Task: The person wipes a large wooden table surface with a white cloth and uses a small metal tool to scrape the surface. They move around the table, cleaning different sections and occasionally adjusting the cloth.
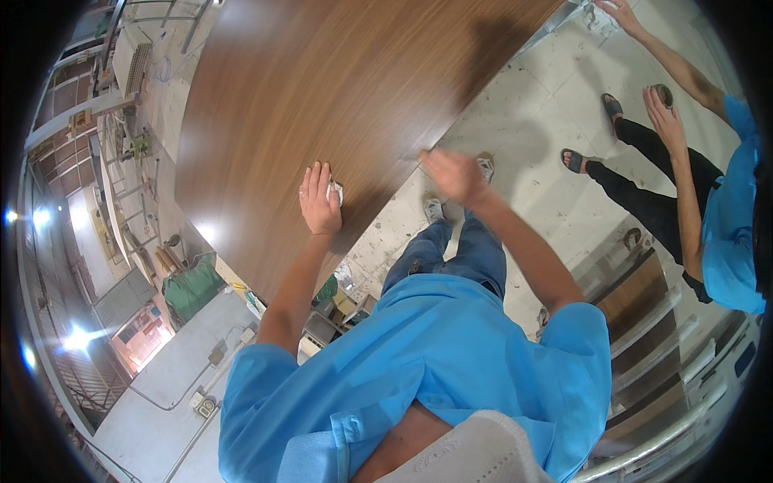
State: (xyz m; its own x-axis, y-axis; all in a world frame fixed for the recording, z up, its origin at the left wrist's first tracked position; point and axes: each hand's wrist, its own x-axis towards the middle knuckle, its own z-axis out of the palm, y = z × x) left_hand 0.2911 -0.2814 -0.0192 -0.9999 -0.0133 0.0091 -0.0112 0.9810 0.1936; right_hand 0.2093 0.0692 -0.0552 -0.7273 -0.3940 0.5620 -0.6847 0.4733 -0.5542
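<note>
One large brown wood-grain panel [322,97] fills the upper middle of the frame. Two people are in view: the wearer in a blue shirt [419,362] at the bottom, and one co-worker [725,233] at the right edge. That makes four hands: the wearer's left hand [320,201] and right hand [455,175] at the centre, the co-worker's two at upper right. One white cloth [336,191] lies under the left hand. Two sandals [573,159] show at upper right, two shoes [433,209] mid-frame.

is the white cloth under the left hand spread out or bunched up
Bunched up. Only a small crumpled wad of the white cloth shows beside the left hand, which presses flat on the wood-grain panel.
</note>
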